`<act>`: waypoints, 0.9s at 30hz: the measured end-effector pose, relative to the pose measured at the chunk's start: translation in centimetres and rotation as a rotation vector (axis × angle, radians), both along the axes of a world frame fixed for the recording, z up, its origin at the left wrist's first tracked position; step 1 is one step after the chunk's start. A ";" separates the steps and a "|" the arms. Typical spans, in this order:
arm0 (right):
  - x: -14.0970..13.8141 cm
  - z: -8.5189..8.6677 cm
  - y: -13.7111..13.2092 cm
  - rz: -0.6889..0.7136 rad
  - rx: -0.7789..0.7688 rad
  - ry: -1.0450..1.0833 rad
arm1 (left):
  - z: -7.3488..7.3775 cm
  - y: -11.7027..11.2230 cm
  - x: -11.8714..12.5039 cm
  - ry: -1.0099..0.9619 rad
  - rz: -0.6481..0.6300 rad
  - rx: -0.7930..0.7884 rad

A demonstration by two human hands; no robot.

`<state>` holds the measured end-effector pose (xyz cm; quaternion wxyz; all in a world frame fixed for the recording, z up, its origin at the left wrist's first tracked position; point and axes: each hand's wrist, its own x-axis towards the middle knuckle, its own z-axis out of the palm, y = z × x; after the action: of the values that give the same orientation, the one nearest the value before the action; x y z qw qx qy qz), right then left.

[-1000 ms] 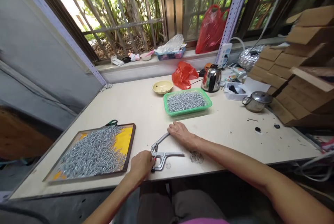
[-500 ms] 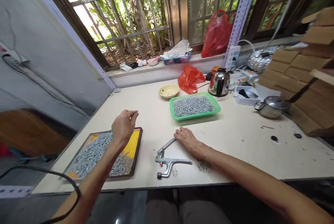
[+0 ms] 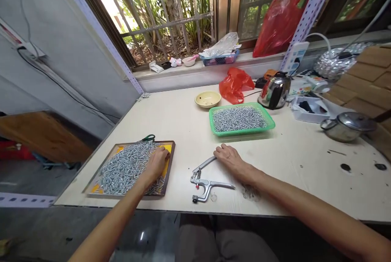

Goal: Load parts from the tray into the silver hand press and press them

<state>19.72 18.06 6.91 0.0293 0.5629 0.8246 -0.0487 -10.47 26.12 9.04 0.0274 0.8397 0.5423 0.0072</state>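
Note:
My left hand (image 3: 157, 163) is low over the right side of a shallow framed tray (image 3: 172, 160), its fingers curled. The fingertips are partly hidden, and I cannot make out what they hold, if anything. A heap of small silvery screw-like metal pieces (image 3: 125, 168) covers most of the tray's yellow bottom. My right hand (image 3: 230, 159) rests on the table, with its fingers closed over the end of the upper handle of grey snap pliers (image 3: 207, 184). The pliers lie on the table with their handles spread, jaws toward the front edge.
Behind the pliers stands a green tray (image 3: 241, 132) full of similar metal pieces. A yellow bowl (image 3: 207, 99), a red bag (image 3: 235, 84), a steel kettle (image 3: 275, 91) and a lidded pot (image 3: 348, 126) stand farther back. Green-handled scissors (image 3: 148, 137) lie behind the framed tray.
My left hand has come down from above the framed tray's far edge onto its right side. My right hand stays at the pliers' handle. The whole view has shifted.

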 end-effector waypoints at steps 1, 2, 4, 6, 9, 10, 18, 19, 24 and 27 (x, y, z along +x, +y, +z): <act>0.0 0.2 0.0 0.001 -0.007 -0.001 | 0.2 -0.1 0.0 -0.050 0.034 0.012; 0.1 0.4 -0.1 0.002 -0.014 -0.001 | 0.5 -0.3 0.0 -0.123 0.088 0.016; 0.1 0.9 -0.2 0.006 -0.026 -0.001 | 1.3 -1.6 0.5 -0.330 0.237 -0.041; 0.2 1.2 -0.2 0.009 -0.034 0.006 | 2.2 -3.8 1.8 -0.580 0.372 -0.225; 0.4 1.1 -0.1 0.010 -0.037 0.021 | 2.8 -7.8 4.4 -0.822 0.447 -0.589; 0.4 1.0 0.0 0.010 -0.033 0.031 | 2.7 -8.9 5.2 -0.835 0.462 -0.669; 0.6 0.4 0.0 0.013 -0.001 0.070 | 0.0 -11.7 7.1 -0.749 0.611 -0.836; 0.6 0.5 -0.1 0.012 0.001 0.068 | -0.3 -11.7 7.0 -0.761 0.605 -0.846; 0.5 0.3 0.1 0.015 0.000 0.062 | -0.9 -11.6 7.0 -0.766 0.598 -0.884; 0.6 -0.1 0.3 0.018 0.006 0.068 | -0.7 -11.5 7.2 -0.715 0.600 -0.913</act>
<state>20.30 18.36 6.81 -0.0001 0.5534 0.8304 -0.0652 -3.26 14.66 8.29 0.5567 0.5017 0.6592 0.0622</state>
